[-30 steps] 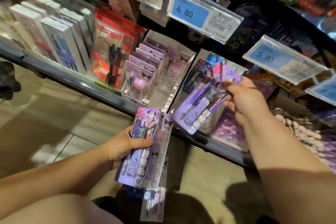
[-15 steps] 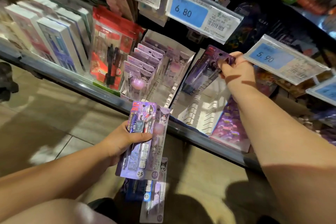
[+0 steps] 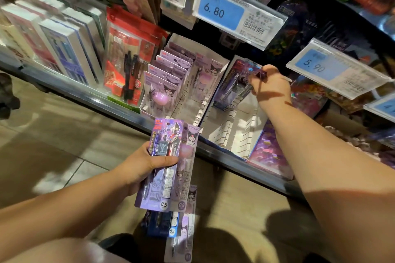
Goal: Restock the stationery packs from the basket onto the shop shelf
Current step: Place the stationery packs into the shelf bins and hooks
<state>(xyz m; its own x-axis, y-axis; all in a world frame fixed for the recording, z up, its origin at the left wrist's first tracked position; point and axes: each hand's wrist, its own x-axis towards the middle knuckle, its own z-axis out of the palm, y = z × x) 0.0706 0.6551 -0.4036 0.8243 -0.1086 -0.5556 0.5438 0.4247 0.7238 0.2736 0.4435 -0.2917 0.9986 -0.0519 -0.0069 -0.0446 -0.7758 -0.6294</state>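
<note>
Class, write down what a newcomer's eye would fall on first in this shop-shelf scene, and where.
First, the fan of purple pen packs held in the left hand, lower centre. Then the right hand pinching another purple pack in the white display tray on the shelf. Above, blue price tags reading 6.80 and 5.90 stand out.

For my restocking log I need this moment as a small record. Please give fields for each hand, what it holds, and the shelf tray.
Left hand: grips a stack of pen packs in front of the shelf
Right hand: pinches the top of a purple pen pack
Pack position: standing, lower end at the back of the white slotted tray
Neighbour tray: row of Kuromi packs
</note>
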